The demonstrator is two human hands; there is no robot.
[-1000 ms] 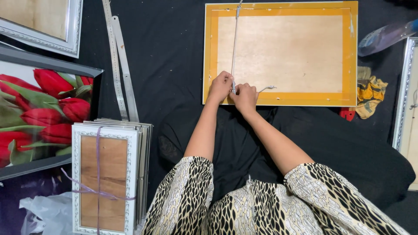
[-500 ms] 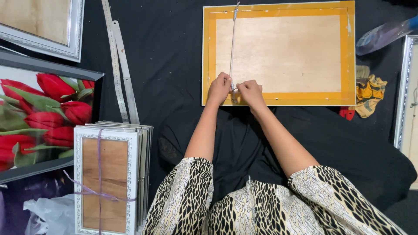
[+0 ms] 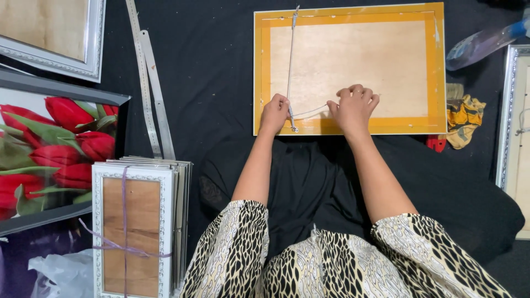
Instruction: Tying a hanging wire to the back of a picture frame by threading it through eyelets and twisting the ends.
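A picture frame [image 3: 430, 66] lies face down on black cloth, its wooden back edged with orange tape. A white cord [image 3: 290, 60] runs from the top edge down the back to a fixing near the bottom edge. My left hand [image 3: 274, 113] pinches the cord close to that bottom fixing. My right hand [image 3: 353, 107] rests on the backing to the right and holds the cord's loose end, which stretches between the two hands.
A bundle of white frames [image 3: 135, 221] tied with purple ribbon stands at lower left, beside a tulip picture [image 3: 49, 149]. Two metal rulers [image 3: 152, 94] lie left of the work. A yellow rag [image 3: 464, 118], a silver frame [image 3: 510, 121] and plastic wrap [image 3: 486, 41] sit right.
My right hand has moved right, away from my left hand, drawing the loose end of the cord out across the backing. My left hand stays at the bottom fixing.
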